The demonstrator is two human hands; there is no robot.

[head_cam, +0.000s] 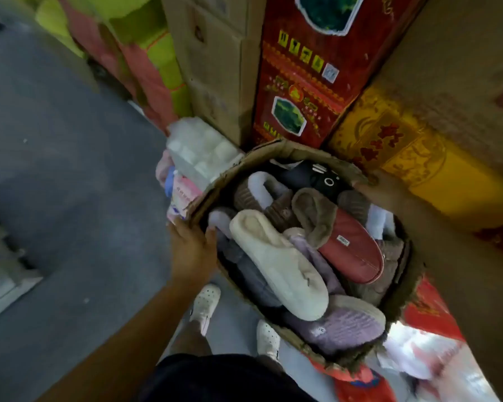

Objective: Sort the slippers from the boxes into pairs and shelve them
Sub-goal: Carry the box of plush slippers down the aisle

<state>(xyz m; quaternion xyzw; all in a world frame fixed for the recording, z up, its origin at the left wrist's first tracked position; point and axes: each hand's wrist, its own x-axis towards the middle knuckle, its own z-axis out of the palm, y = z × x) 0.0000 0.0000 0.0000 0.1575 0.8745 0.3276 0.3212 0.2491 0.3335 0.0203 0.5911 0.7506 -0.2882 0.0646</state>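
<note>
Left hand [193,250] and right hand [385,190] each clutch a rim of the worn cardboard box [286,148], which seems held up above the grey floor [70,198] with mixed slippers heaped inside — a cream slipper [276,265] on top. Its soft, frayed walls could buckle or tilt and spill the heap. Stacked cartons [302,68] crowd the narrow aisle.

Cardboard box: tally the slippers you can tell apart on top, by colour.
Cream fuzzy slipper: 1
Red slipper with brown fur lining: 1
Lilac knitted slipper: 1
Brown knitted slipper with white lining: 1
Black slipper: 1
Total: 5; others in the cardboard box are hidden.
</note>
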